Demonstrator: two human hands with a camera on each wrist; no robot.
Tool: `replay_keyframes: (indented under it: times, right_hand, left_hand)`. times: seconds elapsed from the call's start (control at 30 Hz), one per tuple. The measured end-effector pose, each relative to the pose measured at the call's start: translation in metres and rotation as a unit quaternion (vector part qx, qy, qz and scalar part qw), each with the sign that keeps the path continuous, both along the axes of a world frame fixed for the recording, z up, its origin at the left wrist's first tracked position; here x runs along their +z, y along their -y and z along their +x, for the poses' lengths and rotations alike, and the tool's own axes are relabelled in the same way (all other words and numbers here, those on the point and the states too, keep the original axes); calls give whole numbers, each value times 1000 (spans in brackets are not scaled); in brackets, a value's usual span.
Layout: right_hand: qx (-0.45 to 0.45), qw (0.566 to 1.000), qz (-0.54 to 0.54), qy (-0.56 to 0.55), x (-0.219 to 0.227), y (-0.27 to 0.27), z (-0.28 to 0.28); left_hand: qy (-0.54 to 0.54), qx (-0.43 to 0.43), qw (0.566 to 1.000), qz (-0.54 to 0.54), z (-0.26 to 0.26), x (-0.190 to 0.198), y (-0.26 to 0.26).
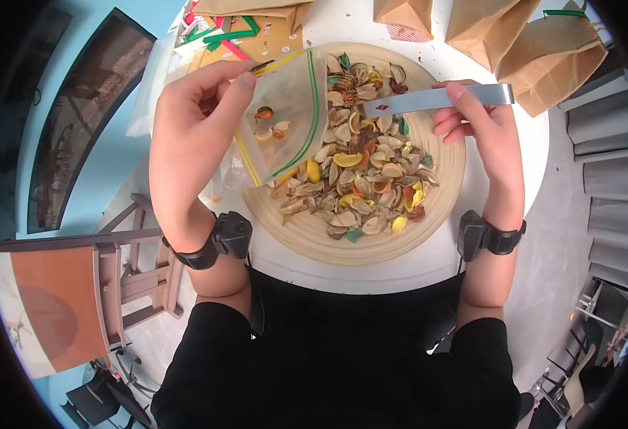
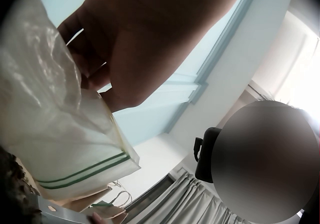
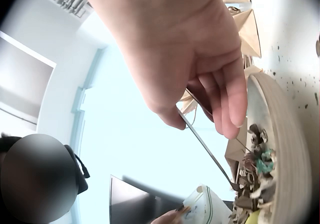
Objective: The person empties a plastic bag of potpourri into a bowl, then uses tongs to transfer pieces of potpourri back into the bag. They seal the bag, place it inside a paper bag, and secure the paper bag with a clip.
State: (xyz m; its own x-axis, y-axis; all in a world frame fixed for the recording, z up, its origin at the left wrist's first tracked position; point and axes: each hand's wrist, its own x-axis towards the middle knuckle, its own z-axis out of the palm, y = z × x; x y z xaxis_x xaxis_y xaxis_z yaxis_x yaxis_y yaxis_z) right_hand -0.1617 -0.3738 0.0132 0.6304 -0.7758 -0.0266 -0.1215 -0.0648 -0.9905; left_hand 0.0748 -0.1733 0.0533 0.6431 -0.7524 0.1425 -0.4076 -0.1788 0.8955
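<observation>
Pinched at its upper edge by the left hand [image 1: 203, 125], a clear zip bag [image 1: 285, 107] with yellow and green strips holds a few dried pieces. The bag hangs over the left part of a round wooden tray [image 1: 439, 171] heaped with dried petals and pods [image 1: 371, 171]. Over the tray's right side, the right hand [image 1: 482, 132] grips metal tongs [image 1: 428, 100] between thumb and fingers. In the right wrist view the tips of the tongs [image 3: 207, 149] reach into the dried pieces; whether they hold one I cannot tell.
Brown paper bags [image 1: 550, 61] stand along the table's back right. Behind the zip bag lie green and red strips [image 1: 232, 34] and a brown sheet. Dark crumbs dot the white table [image 1: 528, 143]. A wooden chair-like frame [image 1: 139, 272] stands at the left.
</observation>
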Motion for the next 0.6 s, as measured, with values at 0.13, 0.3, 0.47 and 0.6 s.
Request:
replay_keyframes:
  times: [0.13,0.3,0.47,0.6]
  right_hand:
    - [25,1000,-6,-2,-2,-11,7]
    - [26,1000,3,13,-1,-10,2]
    - [-17,999,-9,46,12,-15,1]
    - [17,989,20,148,28,-28,10]
  left_hand:
    - [3,3,1000,8,1,0,-1]
    - [0,-1,1000,-1,-4,0,8]
    - [9,-12,1000,-3,-2,-1,6]
    - [19,-13,1000,-15,1,-2,6]
